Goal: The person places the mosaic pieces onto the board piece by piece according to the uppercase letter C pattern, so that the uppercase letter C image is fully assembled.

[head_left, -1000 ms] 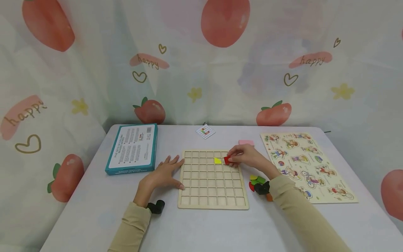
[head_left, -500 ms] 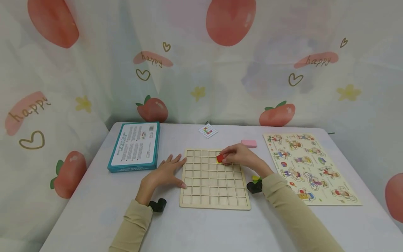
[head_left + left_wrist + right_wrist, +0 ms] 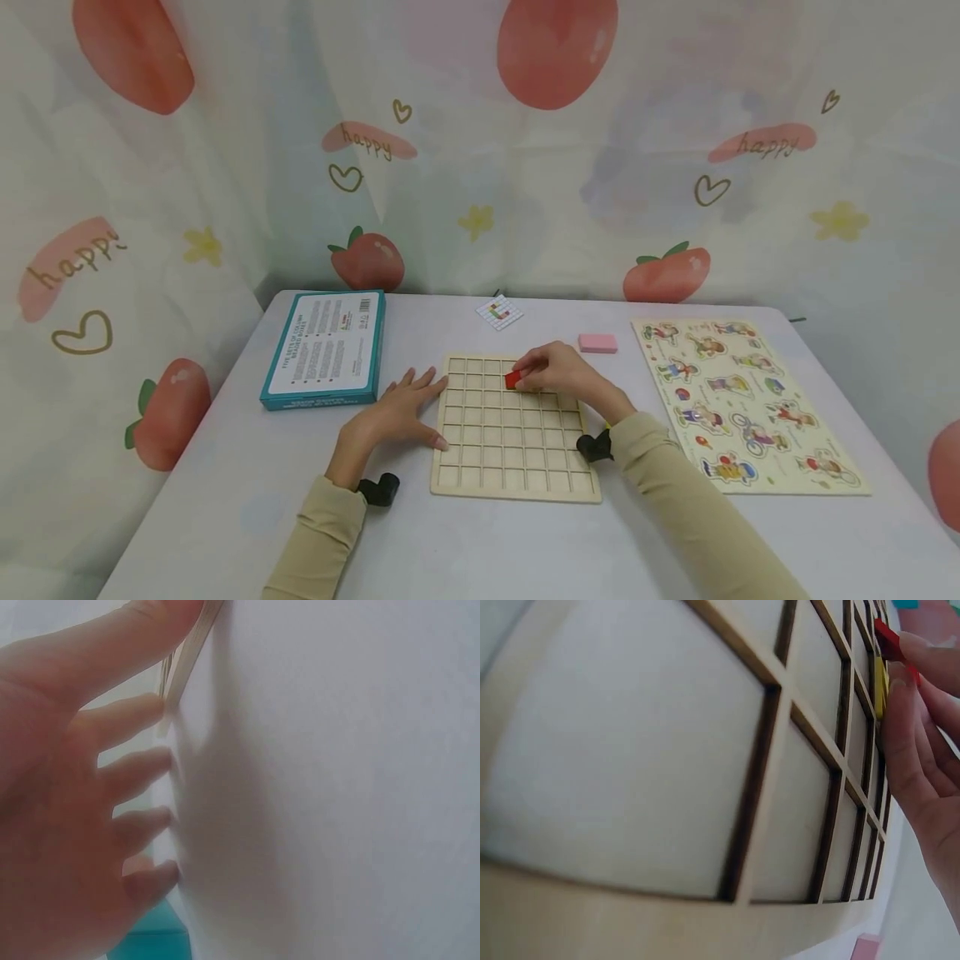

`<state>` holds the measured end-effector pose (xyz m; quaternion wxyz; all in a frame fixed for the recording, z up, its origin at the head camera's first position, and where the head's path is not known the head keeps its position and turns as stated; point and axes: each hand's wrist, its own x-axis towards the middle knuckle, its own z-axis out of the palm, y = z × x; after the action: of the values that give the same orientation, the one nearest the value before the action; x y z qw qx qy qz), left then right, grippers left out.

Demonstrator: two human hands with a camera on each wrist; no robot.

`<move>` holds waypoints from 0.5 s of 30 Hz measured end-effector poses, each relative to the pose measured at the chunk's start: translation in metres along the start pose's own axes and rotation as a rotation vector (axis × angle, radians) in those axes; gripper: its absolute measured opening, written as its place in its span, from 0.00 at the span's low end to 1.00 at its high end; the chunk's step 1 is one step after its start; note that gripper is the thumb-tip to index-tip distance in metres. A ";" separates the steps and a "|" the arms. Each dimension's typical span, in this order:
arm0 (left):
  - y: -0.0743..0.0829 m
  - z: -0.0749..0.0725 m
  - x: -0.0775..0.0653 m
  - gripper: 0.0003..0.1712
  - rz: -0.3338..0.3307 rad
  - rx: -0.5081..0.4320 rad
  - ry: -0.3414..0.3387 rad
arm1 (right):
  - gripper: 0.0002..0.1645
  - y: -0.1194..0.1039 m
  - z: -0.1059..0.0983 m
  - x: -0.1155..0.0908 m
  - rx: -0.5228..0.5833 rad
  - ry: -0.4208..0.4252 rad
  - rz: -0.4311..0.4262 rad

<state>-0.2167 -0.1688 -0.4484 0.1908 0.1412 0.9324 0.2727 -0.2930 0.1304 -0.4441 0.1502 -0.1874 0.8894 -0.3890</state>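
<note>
Fruit-printed cloth (image 3: 525, 175) hangs behind a white table (image 3: 465, 550), where the right hand (image 3: 567, 373) pinches a red piece (image 3: 512, 380) over the far rows of a wooden grid board (image 3: 517, 497).

The red piece sits at the left tips of the right thumb and fingers, tilted, looking squarish with no clear long axis; whether it touches a cell cannot be told. A yellow piece (image 3: 879, 688) lies on the grid just beside it, close against the fingertips. The left hand (image 3: 397, 417), farther off, spreads its fingers wide, grasping nothing, its thumb and forefinger at the board's left rim. Compared with a second ago, the red piece has shifted left from the yellow piece's right side, and the right hand now hides the yellow piece from the head view.
</note>
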 end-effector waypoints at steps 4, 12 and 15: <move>0.001 0.000 0.000 0.61 0.004 0.001 -0.002 | 0.17 0.000 0.002 0.002 -0.027 0.003 -0.005; 0.002 0.000 0.000 0.62 0.004 0.005 -0.006 | 0.17 0.001 0.005 0.004 -0.061 -0.001 -0.025; 0.001 0.000 0.000 0.62 0.002 0.004 -0.006 | 0.17 0.000 0.006 0.004 -0.071 -0.011 -0.025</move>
<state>-0.2171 -0.1679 -0.4475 0.1928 0.1433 0.9323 0.2704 -0.2945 0.1247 -0.4482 0.1432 -0.2059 0.8994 -0.3580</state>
